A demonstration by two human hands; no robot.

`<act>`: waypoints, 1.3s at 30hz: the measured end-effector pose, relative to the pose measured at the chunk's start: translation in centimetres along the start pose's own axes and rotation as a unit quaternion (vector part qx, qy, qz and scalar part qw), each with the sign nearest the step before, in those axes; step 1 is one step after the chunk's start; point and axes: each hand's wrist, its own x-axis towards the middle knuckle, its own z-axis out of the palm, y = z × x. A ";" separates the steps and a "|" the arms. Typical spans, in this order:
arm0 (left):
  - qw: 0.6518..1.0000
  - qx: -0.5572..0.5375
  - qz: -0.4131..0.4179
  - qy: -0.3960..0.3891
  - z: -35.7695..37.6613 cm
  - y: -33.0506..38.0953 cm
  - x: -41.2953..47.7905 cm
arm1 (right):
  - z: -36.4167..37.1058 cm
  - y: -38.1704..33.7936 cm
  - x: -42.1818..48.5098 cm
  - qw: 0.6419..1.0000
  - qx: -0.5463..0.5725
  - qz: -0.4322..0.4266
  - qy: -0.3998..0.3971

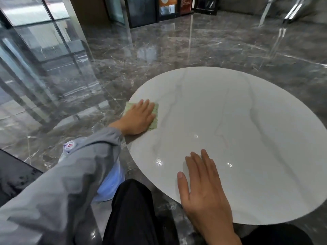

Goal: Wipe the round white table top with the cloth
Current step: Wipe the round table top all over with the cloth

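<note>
The grey sleeve (pixel 67 183) reaches from the near left to the round white counter (pixel 247 138), a stiff, glossy, likely slippery top, where the right grip (pixel 203 188) lies released, palm flat and fingers straight, near the close rim. At the counter's left edge the left grip (pixel 138 119), likewise unclenched, presses flat on the small green cloth (pixel 155 112), which looks soft, light and limp, best driven by palm pressure rather than a pinch.

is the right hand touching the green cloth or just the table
Apart from the cloth. The head view shows the right hand flat on the table top near its front edge, while the green cloth lies under the left hand at the far left rim.
</note>
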 end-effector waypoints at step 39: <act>0.886 -0.364 -0.098 0.270 5.1 7.8 -10.3 | 0.0 -0.9 11.1 0.975 0.059 -0.102 -0.188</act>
